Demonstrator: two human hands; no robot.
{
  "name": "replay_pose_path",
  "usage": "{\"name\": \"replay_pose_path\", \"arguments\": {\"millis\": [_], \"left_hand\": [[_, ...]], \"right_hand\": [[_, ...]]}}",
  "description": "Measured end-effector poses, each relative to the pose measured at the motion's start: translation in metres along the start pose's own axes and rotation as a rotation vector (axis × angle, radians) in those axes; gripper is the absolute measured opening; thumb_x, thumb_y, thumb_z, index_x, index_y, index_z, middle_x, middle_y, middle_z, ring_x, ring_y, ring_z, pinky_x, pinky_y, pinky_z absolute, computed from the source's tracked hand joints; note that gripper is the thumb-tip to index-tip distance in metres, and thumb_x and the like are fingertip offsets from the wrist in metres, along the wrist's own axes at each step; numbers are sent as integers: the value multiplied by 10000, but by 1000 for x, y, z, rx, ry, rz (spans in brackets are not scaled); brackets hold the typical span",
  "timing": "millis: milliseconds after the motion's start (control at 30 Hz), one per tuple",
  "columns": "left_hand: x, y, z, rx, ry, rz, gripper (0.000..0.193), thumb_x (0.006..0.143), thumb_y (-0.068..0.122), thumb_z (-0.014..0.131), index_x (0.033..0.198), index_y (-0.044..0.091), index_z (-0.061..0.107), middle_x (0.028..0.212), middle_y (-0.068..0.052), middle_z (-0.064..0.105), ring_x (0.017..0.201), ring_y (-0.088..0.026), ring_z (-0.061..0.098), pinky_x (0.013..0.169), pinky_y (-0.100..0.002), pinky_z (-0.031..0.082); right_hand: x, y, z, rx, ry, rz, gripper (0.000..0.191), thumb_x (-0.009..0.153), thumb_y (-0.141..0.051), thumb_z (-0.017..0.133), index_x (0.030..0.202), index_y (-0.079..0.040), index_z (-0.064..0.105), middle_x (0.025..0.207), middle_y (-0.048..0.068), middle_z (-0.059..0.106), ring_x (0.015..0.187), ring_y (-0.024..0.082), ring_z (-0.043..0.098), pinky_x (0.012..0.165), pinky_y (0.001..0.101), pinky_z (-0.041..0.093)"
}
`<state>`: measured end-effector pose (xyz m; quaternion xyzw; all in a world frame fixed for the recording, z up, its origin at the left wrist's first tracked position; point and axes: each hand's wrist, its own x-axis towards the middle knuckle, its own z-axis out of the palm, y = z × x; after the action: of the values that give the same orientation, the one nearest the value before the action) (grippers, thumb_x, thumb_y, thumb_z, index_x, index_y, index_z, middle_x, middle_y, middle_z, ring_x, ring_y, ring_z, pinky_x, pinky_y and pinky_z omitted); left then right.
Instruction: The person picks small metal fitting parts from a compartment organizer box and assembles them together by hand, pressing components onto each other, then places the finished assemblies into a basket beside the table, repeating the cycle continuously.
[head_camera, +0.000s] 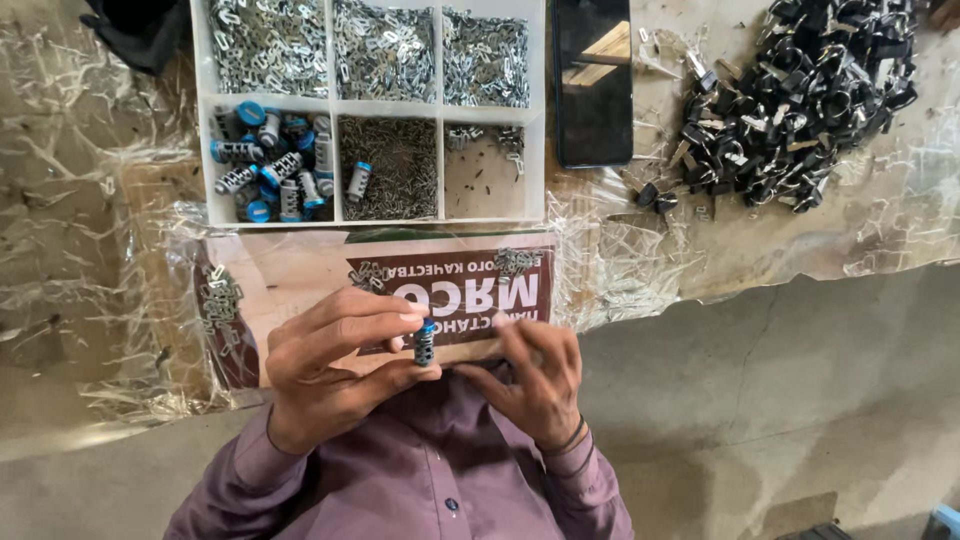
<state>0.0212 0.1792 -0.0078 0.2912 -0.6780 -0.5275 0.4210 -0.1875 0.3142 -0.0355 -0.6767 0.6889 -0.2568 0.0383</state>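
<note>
Both hands are hovering low over the near edge of the desk (90, 330), wrists bent inward toward each other. The left hand (335, 370) is pinching a small ridged metal cylinder with a blue cap (425, 343) between thumb and curled fingers (385, 322) — the piece is standing upright, long axis vertical in the view, blue end toward the far side of the desk. The right hand (535, 378) is cupped just beside it, fingers curled shut, though whether they are holding anything cannot be told. Beyond the hands, a white divided tray (330, 105) is sitting on the desk: its three far compartments are holding small silvery stamped parts, the near-left one blue-capped cylinders (270, 165), the near-middle one fine dark pins, the near-right one nearly bare. A dark phone (592, 80) is lying right of the tray, with a heap of black-and-metal parts (800, 95) beyond it.
</note>
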Motion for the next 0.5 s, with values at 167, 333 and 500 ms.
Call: {"name": "replay_pose_path", "arguments": {"millis": [167,333,500], "left_hand": [[-2,1,4,-7,-9,9,461,745,98,929,1150,55,712,1126,-117,742,946,-188,732,775,-278,611],[-1,3,4,-31,-37,-1,464,733,114,931,1141,55,718,1117,-114,744,919,-175,739,760,-274,612],[-4,2,9,-50,-80,-12,452,745,130,925,1142,59,721,1120,-107,753,925,-173,738,777,-284,611]], "right_hand": [[2,-2,2,-1,-88,120,996,641,-471,952,1417,4,549,1141,122,536,1028,298,532,898,432,472],[4,6,-1,96,48,-211,541,809,-240,933,1273,-86,701,1106,45,605,960,227,590,812,364,492],[-10,-5,-6,780,146,163,170,875,-2,769,1032,-55,734,946,84,714,835,193,725,728,340,609]]}}
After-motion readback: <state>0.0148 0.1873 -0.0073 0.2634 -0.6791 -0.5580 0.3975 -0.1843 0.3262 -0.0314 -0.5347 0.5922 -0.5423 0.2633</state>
